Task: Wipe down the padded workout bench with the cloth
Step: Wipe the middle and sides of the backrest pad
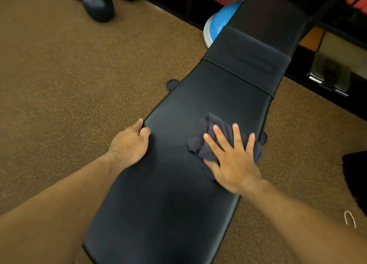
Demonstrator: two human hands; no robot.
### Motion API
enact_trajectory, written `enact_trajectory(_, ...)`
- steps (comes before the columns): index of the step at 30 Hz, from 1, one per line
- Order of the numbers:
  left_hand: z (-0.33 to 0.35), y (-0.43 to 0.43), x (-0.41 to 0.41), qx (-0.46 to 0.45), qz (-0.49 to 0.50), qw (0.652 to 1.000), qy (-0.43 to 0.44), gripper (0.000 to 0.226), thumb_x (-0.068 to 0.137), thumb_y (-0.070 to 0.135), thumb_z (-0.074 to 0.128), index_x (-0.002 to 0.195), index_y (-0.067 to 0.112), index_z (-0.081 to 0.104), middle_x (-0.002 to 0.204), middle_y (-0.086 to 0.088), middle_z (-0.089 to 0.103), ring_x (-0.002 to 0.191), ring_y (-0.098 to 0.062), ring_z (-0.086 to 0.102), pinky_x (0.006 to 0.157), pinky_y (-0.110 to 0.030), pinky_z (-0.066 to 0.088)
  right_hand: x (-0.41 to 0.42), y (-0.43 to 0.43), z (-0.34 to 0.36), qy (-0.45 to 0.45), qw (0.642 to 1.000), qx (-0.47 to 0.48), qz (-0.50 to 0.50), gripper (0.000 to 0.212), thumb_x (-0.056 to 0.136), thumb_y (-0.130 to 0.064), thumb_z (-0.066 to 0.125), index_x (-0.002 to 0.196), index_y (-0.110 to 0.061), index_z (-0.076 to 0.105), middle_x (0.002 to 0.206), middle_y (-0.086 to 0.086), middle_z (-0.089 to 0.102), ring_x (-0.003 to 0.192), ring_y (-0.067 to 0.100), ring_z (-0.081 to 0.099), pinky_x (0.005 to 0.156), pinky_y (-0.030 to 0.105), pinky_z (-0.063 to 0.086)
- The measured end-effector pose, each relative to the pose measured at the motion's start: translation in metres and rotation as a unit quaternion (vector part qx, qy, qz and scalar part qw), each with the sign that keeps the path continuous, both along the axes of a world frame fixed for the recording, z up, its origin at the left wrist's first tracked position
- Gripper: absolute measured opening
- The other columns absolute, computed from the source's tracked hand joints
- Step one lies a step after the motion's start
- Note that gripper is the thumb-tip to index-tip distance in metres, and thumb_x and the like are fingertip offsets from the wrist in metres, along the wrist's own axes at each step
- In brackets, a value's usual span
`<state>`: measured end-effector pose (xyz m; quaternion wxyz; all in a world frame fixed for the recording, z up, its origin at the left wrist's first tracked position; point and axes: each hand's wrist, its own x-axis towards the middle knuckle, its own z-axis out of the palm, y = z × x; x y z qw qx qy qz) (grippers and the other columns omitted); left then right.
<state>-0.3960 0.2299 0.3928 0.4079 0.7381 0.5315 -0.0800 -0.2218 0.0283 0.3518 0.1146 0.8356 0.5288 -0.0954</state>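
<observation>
Cloth: dark grey, crumpled, lying on the right half of the bench pad, near its right edge.
Right hand: flat on the cloth, fingers straight and spread, pressing it onto the pad.
Bench: black padded top, long, running from the near edge of view away toward the upper right; a separate pad section at the far end.
Left hand: on the bench's left edge, fingers curled over the rim, grasping it.
Floor: brown speckled carpet.
Dumbbell: dark, on the floor, upper left.
Blue dome: beside the bench's far end.
</observation>
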Motion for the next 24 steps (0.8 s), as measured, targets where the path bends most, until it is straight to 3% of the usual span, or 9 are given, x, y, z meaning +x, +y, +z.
enact_trajectory(3,-0.002,0.001,0.000,0.002,0.001,1.000,-0.004,0.053,0.099,0.037,0.031,0.150,0.028,0.026,0.156,0.002,0.029,0.142,-0.022,0.024,0.113,-0.034,0.017,0.006,0.036,0.001,-0.011,0.999,0.007,-0.036,0.062,0.093,-0.062,0.008,0.150,-0.040,-0.004,0.161,-0.007,-0.011,0.143,0.041,-0.017,0.108,0.070,-0.005)
enact_trajectory(6,-0.002,0.002,0.000,-0.007,0.006,1.000,0.003,0.052,0.098,0.036,0.031,0.150,0.030,0.027,0.155,0.001,0.029,0.142,-0.024,0.025,0.113,-0.037,0.018,-0.017,0.034,-0.002,0.014,0.996,0.048,-0.076,0.064,0.093,-0.054,0.008,0.152,-0.029,0.005,0.162,-0.004,-0.004,0.146,0.033,-0.012,0.114,0.062,-0.002)
enact_trajectory(10,0.002,0.004,-0.001,-0.021,0.008,1.000,0.001,0.052,0.098,0.036,0.030,0.150,0.030,0.028,0.155,0.000,0.031,0.141,-0.025,0.027,0.112,-0.036,0.020,-0.059,-0.006,-0.005,0.051,0.997,0.050,-0.011,0.063,0.091,-0.043,0.025,0.150,-0.020,0.022,0.160,0.001,0.015,0.147,0.032,0.000,0.114,0.056,0.008)
enact_trajectory(13,0.006,0.005,0.000,-0.017,0.002,1.000,0.001,0.052,0.098,0.035,0.030,0.150,0.028,0.028,0.155,0.000,0.030,0.141,-0.024,0.027,0.112,-0.033,0.019,-0.060,-0.009,-0.008,0.054,0.998,0.038,0.018,0.063,0.089,-0.040,0.028,0.148,-0.018,0.026,0.158,0.003,0.022,0.145,0.031,0.007,0.113,0.053,0.007)
enact_trajectory(15,0.006,0.004,0.000,-0.017,0.004,1.000,-0.001,0.052,0.098,0.035,0.030,0.150,0.028,0.028,0.155,0.000,0.030,0.140,-0.024,0.027,0.111,-0.033,0.020,-0.052,0.006,-0.009,0.042,0.998,0.040,0.033,0.062,0.091,-0.040,0.027,0.149,-0.019,0.024,0.159,0.001,0.019,0.146,0.031,0.005,0.114,0.051,0.001)
enact_trajectory(19,0.003,0.004,-0.001,-0.017,0.008,1.000,-0.007,0.052,0.098,0.034,0.030,0.150,0.029,0.028,0.155,0.001,0.031,0.140,-0.023,0.028,0.111,-0.033,0.020,-0.035,0.046,-0.010,0.047,0.997,0.053,0.031,0.061,0.097,-0.041,0.022,0.152,-0.022,0.005,0.161,-0.004,-0.004,0.145,0.024,-0.018,0.116,0.048,-0.011)
enact_trajectory(24,0.002,0.005,-0.003,-0.018,0.013,1.000,-0.018,0.051,0.099,0.033,0.030,0.149,0.029,0.029,0.155,0.003,0.031,0.139,-0.021,0.029,0.109,-0.031,0.021,-0.038,0.038,-0.009,0.052,0.995,0.064,0.049,0.063,0.094,-0.042,0.020,0.152,-0.020,0.012,0.161,-0.002,0.002,0.147,0.026,-0.010,0.118,0.047,-0.007)
